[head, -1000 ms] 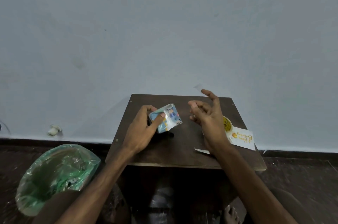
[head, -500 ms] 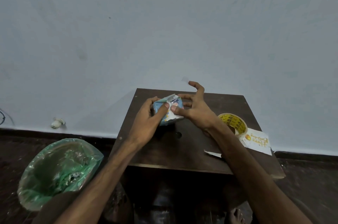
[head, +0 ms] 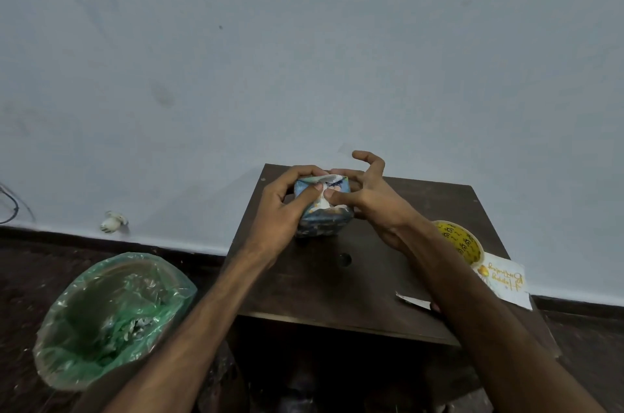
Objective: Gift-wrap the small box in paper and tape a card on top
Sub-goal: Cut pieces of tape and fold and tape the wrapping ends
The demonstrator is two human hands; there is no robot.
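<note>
A small box wrapped in blue patterned paper sits at the far middle of the dark wooden table. My left hand grips its left side, thumb pressed on the folded paper flap facing me. My right hand holds the box's right side, thumb and a finger pinching the flap, with the index finger raised clear of it. A yellow tape roll stands at the table's right edge. The white card with orange lettering lies just beyond it.
A bin lined with a green plastic bag stands on the dark floor to the left of the table. A scrap of white paper lies by my right forearm. The pale wall rises directly behind the table.
My right hand came in from the right and took hold of the box's flap. The box was turned and lowered to the table. My left thumb shifted onto the flap.
</note>
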